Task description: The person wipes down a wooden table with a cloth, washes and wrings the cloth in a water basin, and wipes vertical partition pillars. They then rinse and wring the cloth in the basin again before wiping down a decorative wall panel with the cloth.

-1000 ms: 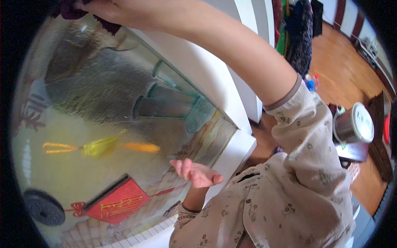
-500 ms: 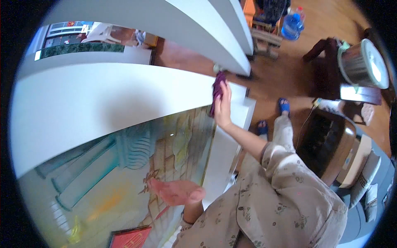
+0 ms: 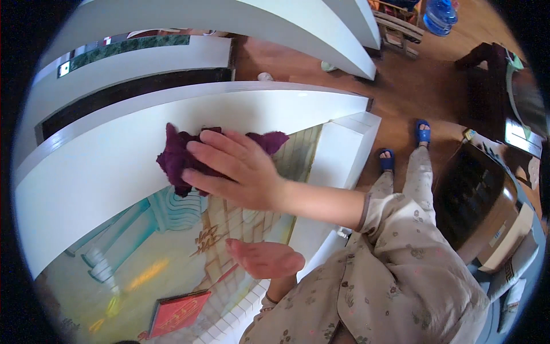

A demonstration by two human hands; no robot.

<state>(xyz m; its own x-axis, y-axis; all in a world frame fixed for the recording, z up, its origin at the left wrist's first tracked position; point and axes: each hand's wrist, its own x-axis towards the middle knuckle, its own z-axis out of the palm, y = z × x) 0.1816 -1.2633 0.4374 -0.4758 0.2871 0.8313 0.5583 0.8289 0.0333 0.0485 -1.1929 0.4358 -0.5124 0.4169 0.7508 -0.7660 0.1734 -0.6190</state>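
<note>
Right hand [image 3: 243,175] spread out, purple cloth [image 3: 173,156] beneath, against white frame [image 3: 94,180].

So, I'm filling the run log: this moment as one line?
right hand: on crumpled dark-purple cloth | cloth: against smooth white panel | left hand: open, empty, near tan brick pattern

The right hand [image 3: 243,172], fingers spread, lies over a crumpled dark purple cloth [image 3: 189,157] on the smooth white surface [image 3: 97,195] along the far edge of a glossy painted panel [image 3: 180,243]. Nearer, the left hand [image 3: 264,259] hovers palm-up, fingers together, over the panel's brown brick pattern. Far right, a translucent blue plastic bottle [image 3: 440,17] stands on the reddish-brown wooden floor [image 3: 412,86].
</note>
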